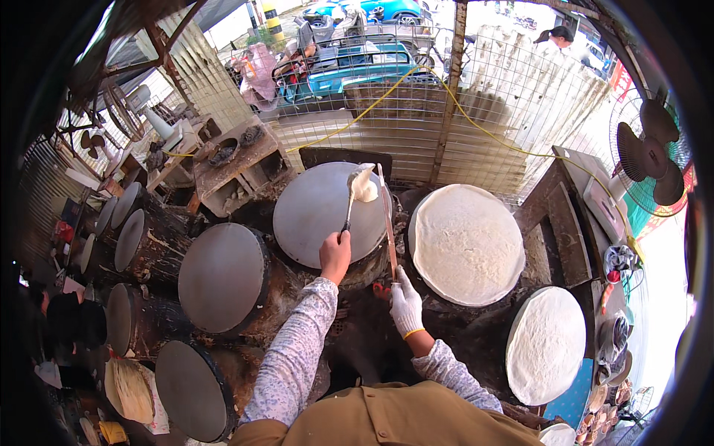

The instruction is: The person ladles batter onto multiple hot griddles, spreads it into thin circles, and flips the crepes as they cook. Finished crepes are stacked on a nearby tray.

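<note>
My bare left hand (335,256) is closed around the dark handle of a ladle (347,214), whose head is coated in thick white batter (363,184). The batter touches or hangs just over the far right part of a round grey griddle (309,212); I cannot tell which. In a white glove, my right hand (406,303) grips a long, thin wooden stick (388,227) that points away from me along that griddle's right edge. To the right, a pale round flatbread (467,245) covers another griddle. A second flatbread (547,346) lies nearer, at the lower right.
Several grey griddles on dark drums stand at left, including a large one (222,277) and a nearer one (190,390). A wire fence (446,104) closes off the far side, with a yellow cable (491,135) strung along it. A fan (651,152) stands at right.
</note>
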Demonstrator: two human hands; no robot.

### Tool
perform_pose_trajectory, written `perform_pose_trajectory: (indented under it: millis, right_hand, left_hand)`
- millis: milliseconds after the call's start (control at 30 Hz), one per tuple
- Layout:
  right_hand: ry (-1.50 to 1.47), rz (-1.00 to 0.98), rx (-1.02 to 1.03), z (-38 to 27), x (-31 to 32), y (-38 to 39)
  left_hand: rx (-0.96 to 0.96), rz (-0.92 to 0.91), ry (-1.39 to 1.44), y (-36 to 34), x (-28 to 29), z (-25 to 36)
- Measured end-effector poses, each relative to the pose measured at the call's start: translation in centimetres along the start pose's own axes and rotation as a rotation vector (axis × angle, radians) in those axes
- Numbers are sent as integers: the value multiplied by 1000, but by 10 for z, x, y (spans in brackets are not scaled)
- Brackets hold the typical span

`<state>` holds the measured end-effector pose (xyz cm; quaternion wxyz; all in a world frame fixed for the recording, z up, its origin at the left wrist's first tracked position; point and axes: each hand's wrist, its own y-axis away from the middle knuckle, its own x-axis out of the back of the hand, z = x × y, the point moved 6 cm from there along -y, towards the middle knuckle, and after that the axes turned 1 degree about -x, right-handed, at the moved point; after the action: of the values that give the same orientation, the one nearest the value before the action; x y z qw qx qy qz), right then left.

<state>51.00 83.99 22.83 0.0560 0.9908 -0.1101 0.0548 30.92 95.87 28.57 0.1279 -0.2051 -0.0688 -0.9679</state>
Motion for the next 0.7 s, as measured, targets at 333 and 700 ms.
perform_pose_trajectory:
  millis: [333, 700]
  right_hand:
    - [924, -33, 159, -15, -46, -11]
    - [673, 61, 171, -30, -94, -164]
  left_hand:
    - [-219, 303, -336, -33, 68, -3]
    - [-150, -170, 701, -49, 160, 54]
